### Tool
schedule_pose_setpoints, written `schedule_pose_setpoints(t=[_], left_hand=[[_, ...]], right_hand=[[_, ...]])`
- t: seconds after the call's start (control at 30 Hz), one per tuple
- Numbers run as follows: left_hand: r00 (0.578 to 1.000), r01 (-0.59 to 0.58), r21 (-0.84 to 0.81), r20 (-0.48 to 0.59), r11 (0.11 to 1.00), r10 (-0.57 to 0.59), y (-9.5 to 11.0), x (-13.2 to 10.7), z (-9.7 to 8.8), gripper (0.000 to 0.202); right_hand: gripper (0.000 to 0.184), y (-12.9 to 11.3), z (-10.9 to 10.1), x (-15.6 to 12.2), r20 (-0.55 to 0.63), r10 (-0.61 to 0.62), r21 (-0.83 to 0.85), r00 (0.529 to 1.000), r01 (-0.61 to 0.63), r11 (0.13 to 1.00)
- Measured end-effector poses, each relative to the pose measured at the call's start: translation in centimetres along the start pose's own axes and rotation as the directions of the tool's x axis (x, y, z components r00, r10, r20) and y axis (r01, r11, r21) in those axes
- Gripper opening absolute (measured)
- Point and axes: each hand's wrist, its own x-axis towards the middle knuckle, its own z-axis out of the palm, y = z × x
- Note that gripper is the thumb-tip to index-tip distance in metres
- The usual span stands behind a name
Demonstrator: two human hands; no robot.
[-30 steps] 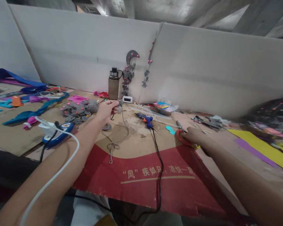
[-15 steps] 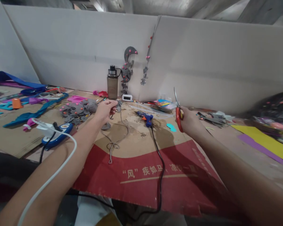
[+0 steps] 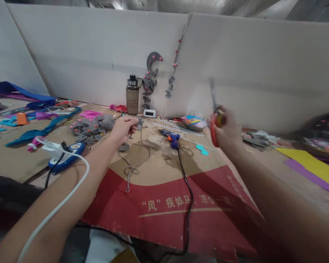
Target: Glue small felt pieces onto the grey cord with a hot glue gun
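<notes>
My left hand (image 3: 124,129) is closed in a pinch on a small grey felt piece (image 3: 139,124). A length of grey yarn (image 3: 148,146) hangs from that piece and loops across the cardboard below. To the right, my right hand (image 3: 230,128) grips scissors (image 3: 214,132) with red handles, raised above the board with the blades pointing up. Motion smears the blades, so I cannot tell if they are apart. Between my hands a blue glue gun (image 3: 174,139) lies on the cardboard, its black cord running toward me.
A water bottle (image 3: 132,96) stands at the back beside a small white clock (image 3: 149,113). Grey moon decorations (image 3: 150,84) hang on the white partition (image 3: 84,54). A power strip (image 3: 68,159) lies left, its white cable crossing my left forearm. Yellow sheet (image 3: 312,164) lies right.
My right hand has lifted the scissors up and slightly to the right. My left hand keeps its pinch on the felt piece, nearly still. The view has shifted a little.
</notes>
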Motion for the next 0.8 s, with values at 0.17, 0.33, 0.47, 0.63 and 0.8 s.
schedule_pose_setpoints(t=[0.17,0.33,0.47,0.63,0.8], left_hand=[[0.999,0.002,0.015,0.048,1.000,-0.003,0.2,-0.1,0.0,0.022],[1.000,0.014,0.009,0.027,1.000,-0.015,0.3,-0.1,0.0,0.022],[0.999,-0.009,0.013,0.039,1.000,0.009,0.3,-0.1,-0.1,0.025],[0.998,-0.022,0.048,0.060,0.999,0.019,0.3,-0.1,0.1,0.023],[0.999,-0.032,0.064,0.042,0.997,0.030,0.4,-0.3,0.3,0.020]], right_hand=[[0.046,-5.8,3.6,-1.2,0.257,-0.310,-0.016,0.915,0.325,0.946],[0.050,-6.7,6.5,-2.8,0.315,-0.321,-0.140,0.893,0.378,0.915],[0.049,-5.3,7.1,-3.3,0.350,-0.333,-0.208,0.875,0.419,0.884],[0.046,-4.4,7.3,-3.7,0.367,-0.381,-0.241,0.849,0.482,0.843],[0.047,-4.4,7.4,-3.9,0.373,-0.393,-0.244,0.840,0.498,0.832]])
